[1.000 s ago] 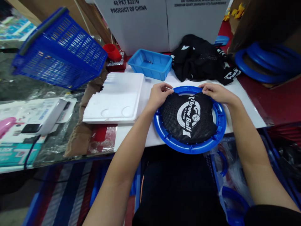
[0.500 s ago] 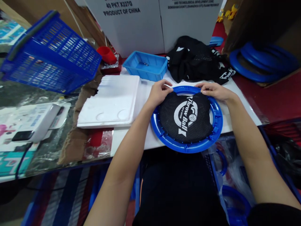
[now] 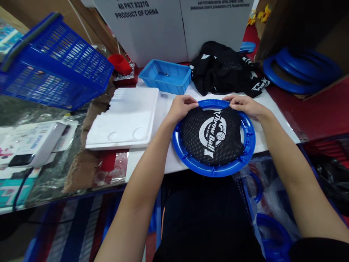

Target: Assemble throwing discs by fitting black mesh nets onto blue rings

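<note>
Blue plastic ring [image 3: 214,170], black mesh [image 3: 212,138] with white "Throw Ball" print inside it, mesh's far edge apparently unattached

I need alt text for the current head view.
A left hand and right hand hold the far edge of a blue ring, black mesh printed "Throw Ball" across most of its opening. Beyond sit a blue tray and black cloth.

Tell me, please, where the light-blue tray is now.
In the head view, the tray sits above centre, just left of the black cloth, beyond the white foam block.
</note>
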`<state>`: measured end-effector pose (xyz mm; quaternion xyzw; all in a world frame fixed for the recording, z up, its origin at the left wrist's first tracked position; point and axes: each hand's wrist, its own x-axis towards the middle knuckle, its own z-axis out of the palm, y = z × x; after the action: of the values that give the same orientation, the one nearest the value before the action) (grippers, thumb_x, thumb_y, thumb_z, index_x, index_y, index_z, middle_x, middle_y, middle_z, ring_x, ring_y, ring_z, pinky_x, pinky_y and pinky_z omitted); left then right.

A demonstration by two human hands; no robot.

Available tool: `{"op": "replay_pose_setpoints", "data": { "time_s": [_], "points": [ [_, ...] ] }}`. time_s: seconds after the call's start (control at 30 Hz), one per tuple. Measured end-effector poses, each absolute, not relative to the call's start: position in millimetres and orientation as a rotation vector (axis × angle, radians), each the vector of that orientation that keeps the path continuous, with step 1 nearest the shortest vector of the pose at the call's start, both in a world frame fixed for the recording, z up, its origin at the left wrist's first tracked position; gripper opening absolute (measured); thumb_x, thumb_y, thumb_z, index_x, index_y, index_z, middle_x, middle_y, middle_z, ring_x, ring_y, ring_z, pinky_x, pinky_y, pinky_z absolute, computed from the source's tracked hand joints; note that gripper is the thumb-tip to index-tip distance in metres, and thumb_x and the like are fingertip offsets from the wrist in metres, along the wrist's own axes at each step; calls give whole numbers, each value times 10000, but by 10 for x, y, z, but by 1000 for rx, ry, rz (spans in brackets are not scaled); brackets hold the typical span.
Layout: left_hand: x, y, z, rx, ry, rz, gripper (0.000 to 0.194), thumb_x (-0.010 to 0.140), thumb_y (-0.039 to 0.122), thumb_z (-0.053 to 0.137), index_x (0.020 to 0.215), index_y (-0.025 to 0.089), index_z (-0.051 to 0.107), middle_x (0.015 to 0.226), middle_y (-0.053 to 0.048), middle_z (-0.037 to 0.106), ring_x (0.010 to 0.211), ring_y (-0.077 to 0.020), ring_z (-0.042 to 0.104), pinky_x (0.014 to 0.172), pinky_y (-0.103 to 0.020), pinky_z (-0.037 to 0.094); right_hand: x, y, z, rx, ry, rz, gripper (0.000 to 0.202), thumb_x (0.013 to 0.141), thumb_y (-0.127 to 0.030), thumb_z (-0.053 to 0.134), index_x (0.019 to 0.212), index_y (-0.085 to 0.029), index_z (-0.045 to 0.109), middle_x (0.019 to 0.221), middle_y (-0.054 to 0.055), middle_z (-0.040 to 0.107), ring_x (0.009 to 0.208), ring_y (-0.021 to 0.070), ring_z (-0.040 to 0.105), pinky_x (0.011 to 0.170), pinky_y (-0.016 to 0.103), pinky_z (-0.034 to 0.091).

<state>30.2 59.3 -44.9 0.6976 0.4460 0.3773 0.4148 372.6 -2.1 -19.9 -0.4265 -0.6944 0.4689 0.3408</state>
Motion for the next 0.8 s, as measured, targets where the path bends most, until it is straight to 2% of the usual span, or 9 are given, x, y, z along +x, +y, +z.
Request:
{"op": "replay_pose_setpoints", "data": {
  "time_s": [0.17,0.33,0.43,0.53,0.63,0.7,0.8],
  "points": [
    [334,579,-414,1694,1147,923,174,801,282,877,926,178,815,894,-75,816,879,-222,721,853,-369,587,3741,14,-215,-1125,-1888,1184,345,905,-578,849,809,-266,739,1574,42,706,1507,404,570,1369,693,310],
    [307,611,-447,1837,1178,890,108,786,245,856,869,201,801,851,-63,798,825,-216,695,858,-392,586,3728,2,-219,-1176,-2025,1011,337,953,-572,772,807,-276,706,1542,49,729,1432,391,635,1308,673,410],
    [268,575,-403,1929,1164,890,60,851,235,804,909,218,810,893,-64,803,857,-228,702,891,-414,586,3697,-71,-195,-1274,-2079,829,298,988,-528,723,813,-287,707,1484,56,763,1346,392,678,1263,674,455],
    [296,471,-307,2121,1064,897,63,938,276,776,968,243,820,1088,-79,818,1051,-268,719,1038,-461,569,3690,-124,-166,-1311,-2081,744,282,1017,-500,681,828,-294,714,1441,52,785,1327,390,688,1243,658,479],
    [376,373,-250,2358,946,750,103,928,315,837,1014,258,831,1417,-89,745,1377,-350,620,1263,-573,431,3724,-109,-154,-1301,-2065,784,293,1017,-518,687,828,-296,713,1446,39,785,1334,376,687,1244,629,487],
    [414,343,-259,2437,923,619,142,916,302,850,1051,262,832,1568,-95,659,1502,-397,524,1317,-634,354,3748,-83,-162,-1274,-2074,818,290,1007,-525,698,828,-297,715,1457,33,777,1352,366,679,1258,618,481],
    [417,331,-298,2460,948,538,203,917,293,839,1116,259,821,1649,-116,579,1542,-422,485,1321,-650,350,3749,-72,-191,-1240,-2118,786,266,1001,-487,687,822,-293,715,1455,48,770,1352,361,678,1262,620,478]
  ]
}}
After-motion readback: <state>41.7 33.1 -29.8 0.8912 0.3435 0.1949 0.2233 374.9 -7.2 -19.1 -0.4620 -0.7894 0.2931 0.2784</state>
